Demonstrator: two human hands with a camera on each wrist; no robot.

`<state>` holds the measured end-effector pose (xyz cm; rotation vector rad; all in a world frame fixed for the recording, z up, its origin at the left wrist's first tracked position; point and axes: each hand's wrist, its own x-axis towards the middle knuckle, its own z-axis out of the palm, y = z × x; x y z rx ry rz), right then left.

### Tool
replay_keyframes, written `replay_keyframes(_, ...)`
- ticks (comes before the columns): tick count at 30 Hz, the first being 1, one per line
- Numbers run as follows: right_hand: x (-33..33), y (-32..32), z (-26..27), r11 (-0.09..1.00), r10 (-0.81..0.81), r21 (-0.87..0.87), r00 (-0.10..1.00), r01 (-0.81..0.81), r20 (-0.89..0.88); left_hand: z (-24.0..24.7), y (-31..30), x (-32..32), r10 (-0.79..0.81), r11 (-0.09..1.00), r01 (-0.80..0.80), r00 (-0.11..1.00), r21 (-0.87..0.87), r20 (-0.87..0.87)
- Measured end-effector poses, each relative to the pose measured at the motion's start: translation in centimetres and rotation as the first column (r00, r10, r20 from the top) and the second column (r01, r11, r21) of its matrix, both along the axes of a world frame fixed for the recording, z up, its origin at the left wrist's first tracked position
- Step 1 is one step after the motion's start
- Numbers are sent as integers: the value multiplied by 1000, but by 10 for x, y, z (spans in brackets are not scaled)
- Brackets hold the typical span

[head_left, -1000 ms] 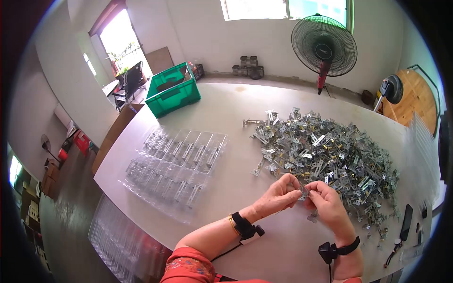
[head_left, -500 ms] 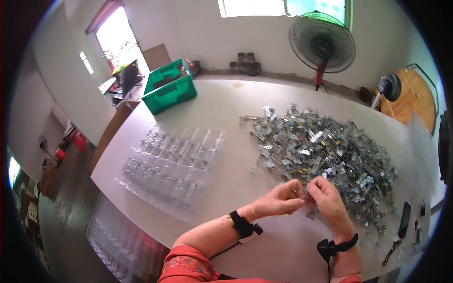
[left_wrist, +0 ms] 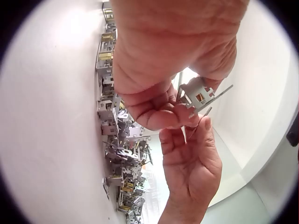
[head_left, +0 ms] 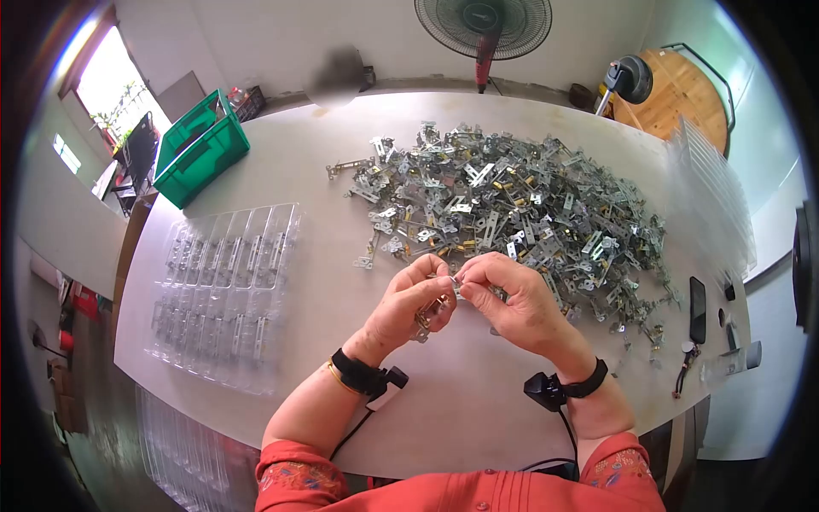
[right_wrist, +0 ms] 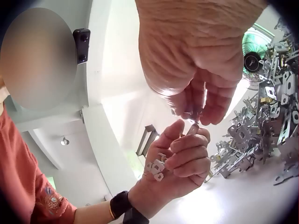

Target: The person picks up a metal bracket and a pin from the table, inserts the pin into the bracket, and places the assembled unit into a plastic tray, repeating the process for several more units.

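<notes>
Both hands meet above the white table [head_left: 307,171], just in front of a big heap of metal brackets [head_left: 503,205]. My left hand [head_left: 418,299] grips a small metal bracket [left_wrist: 198,95] in its curled fingers, and more bracket metal [right_wrist: 155,168] shows in its palm. My right hand [head_left: 503,299] pinches the end of the same small part [head_left: 455,286] between thumb and fingertips. In the right wrist view the pinch [right_wrist: 194,126] sits right above the left thumb.
A clear plastic tray [head_left: 226,286] with rows of brackets lies to the left; more trays [head_left: 183,452] are stacked below the table edge. A green crate [head_left: 200,145] stands at the far left corner. A phone [head_left: 698,307] and small items lie right; a fan [head_left: 482,26] stands behind.
The head camera has tilted down and shifted, so hands and heap now sit mid-frame. Both hands stay together on the small bracket, the left fingers curled tighter around it.
</notes>
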<state>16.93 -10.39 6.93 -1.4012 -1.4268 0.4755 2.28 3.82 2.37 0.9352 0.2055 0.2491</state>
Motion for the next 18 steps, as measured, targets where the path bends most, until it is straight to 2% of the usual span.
replay_keyframes(2,1,-1,-2,1000,-13,-6,999,12,-50,-1,2,-1,-1,1000,0,1000,14,2)
replay_keyframes(4,2,-2,-4,1000,-25,-10,995,25,-99,-6,7,-1,-70,996,76,990,-38,126)
replay_keyframes(6,4,-1,-7,997,-73,-49,934,60,-349,-8,8,1,-54,994,68,987,-89,152)
replay_keyframes(7,4,-1,-5,997,-76,-48,935,64,-346,-8,7,2,-35,988,60,984,-140,177)
replay_keyframes(8,5,0,-1,991,-133,-84,885,107,-446,-8,7,3,-39,988,65,983,-138,180)
replay_keyframes(10,5,1,5,980,-198,-113,785,163,-588,-8,3,6,107,994,-107,969,-11,223)
replay_keyframes(11,6,1,4,980,-200,-111,785,166,-587,-8,2,7,177,980,-195,952,49,250)
replay_keyframes(13,9,3,-3,978,-201,-109,677,176,-709,-7,3,5,112,989,-137,948,64,297)
replay_keyframes(15,9,5,-8,978,-202,-118,661,170,-723,-5,-4,8,173,918,-273,929,289,326)
replay_keyframes(18,7,7,-16,979,-202,-152,641,133,-740,-9,-3,10,198,933,-281,922,224,334)
